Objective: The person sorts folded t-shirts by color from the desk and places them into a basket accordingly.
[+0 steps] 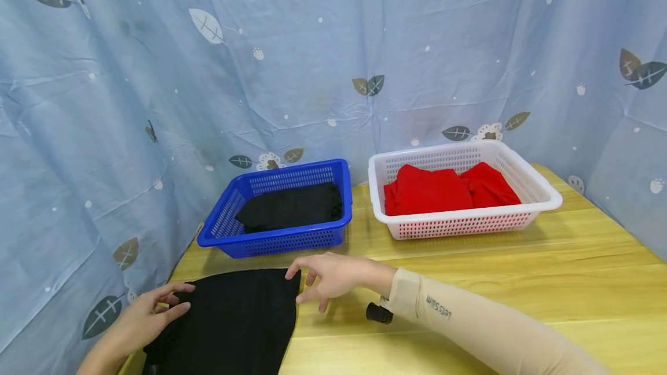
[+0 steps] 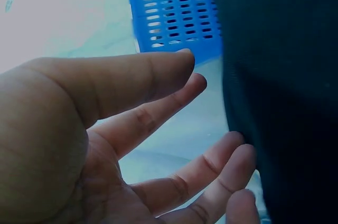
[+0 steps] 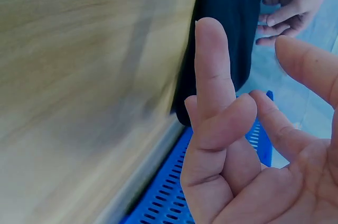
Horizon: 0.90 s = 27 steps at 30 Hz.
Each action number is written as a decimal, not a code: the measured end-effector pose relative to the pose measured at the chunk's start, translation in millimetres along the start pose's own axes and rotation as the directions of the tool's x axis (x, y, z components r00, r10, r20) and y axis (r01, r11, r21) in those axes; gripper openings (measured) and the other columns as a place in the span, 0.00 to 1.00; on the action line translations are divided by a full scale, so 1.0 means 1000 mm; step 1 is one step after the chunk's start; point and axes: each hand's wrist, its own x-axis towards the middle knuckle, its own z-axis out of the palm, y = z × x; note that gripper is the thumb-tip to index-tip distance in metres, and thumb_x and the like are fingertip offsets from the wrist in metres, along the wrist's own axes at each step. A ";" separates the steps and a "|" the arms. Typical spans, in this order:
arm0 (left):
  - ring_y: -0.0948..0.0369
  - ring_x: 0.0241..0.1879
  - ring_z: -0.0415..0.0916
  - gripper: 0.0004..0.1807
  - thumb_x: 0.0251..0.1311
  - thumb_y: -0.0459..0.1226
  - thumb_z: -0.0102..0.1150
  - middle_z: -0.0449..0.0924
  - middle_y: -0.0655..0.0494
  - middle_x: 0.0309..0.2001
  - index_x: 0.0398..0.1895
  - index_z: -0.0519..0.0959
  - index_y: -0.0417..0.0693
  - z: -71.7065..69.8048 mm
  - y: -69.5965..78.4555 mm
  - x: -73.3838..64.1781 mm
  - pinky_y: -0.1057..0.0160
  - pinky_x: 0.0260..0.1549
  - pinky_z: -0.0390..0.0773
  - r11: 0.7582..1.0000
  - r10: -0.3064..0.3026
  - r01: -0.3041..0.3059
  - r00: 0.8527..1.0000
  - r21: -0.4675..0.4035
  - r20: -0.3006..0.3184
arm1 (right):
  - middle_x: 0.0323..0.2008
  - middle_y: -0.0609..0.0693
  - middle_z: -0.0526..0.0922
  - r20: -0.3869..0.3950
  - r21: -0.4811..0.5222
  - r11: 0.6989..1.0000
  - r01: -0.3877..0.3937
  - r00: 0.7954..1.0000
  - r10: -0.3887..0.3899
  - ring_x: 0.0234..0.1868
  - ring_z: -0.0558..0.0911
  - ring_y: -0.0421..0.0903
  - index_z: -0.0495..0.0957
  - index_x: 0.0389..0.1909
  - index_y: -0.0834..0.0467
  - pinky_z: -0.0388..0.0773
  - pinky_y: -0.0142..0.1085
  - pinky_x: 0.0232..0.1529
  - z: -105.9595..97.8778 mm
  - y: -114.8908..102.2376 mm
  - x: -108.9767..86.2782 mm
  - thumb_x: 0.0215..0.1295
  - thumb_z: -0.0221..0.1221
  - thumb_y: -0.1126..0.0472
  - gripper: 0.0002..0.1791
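Note:
A piece of black cloth (image 1: 234,317) is spread on the wooden table at the front left. At its left edge is my left hand (image 1: 143,317), with thumb and fingers apart. In the left wrist view, some fingertips of that hand (image 2: 158,145) overlap the border of the dark cloth (image 2: 285,86). Over the cloth's far right corner hovers my right hand (image 1: 333,276), its fingers loosely bent and nothing between them. The right wrist view has this hand (image 3: 253,150) in front, with the black cloth (image 3: 227,39) and the left hand (image 3: 298,5) behind.
Beyond the cloth stands a blue basket (image 1: 292,242) with folded black fabric (image 1: 292,207) in it. A white basket (image 1: 464,227) to its right contains red fabric (image 1: 443,190). The wooden table (image 1: 521,282) reaches a light blue patterned curtain (image 1: 292,62) at the back and left.

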 end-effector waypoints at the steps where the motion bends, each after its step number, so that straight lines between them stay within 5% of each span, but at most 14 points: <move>1: 0.55 0.48 0.82 0.24 0.77 0.41 0.62 0.85 0.47 0.51 0.69 0.77 0.38 0.002 -0.001 0.000 0.58 0.39 0.82 1.000 0.001 -0.001 1.000 -0.005 0.002 | 0.59 0.57 0.82 0.005 0.005 1.000 0.000 1.000 0.000 0.31 0.93 0.46 0.74 0.71 0.47 0.81 0.39 0.65 0.001 0.000 0.001 0.75 0.67 0.53 0.27; 12: 0.58 0.45 0.79 0.25 0.77 0.41 0.62 0.83 0.50 0.50 0.70 0.77 0.38 0.009 -0.002 0.003 0.59 0.38 0.79 0.997 -0.029 0.031 0.999 -0.065 0.034 | 0.42 0.45 0.84 0.032 -0.023 1.000 0.003 0.999 -0.003 0.29 0.92 0.43 0.75 0.70 0.45 0.78 0.35 0.63 0.009 0.005 0.011 0.75 0.67 0.51 0.26; 27: 0.57 0.46 0.76 0.23 0.74 0.41 0.66 0.81 0.50 0.50 0.68 0.79 0.43 0.018 0.006 0.004 0.58 0.39 0.78 0.997 0.015 -0.012 0.999 -0.071 0.046 | 0.43 0.48 0.82 0.053 0.067 0.998 0.008 0.999 -0.011 0.30 0.92 0.49 0.76 0.70 0.49 0.80 0.30 0.54 0.012 0.009 0.008 0.75 0.67 0.55 0.25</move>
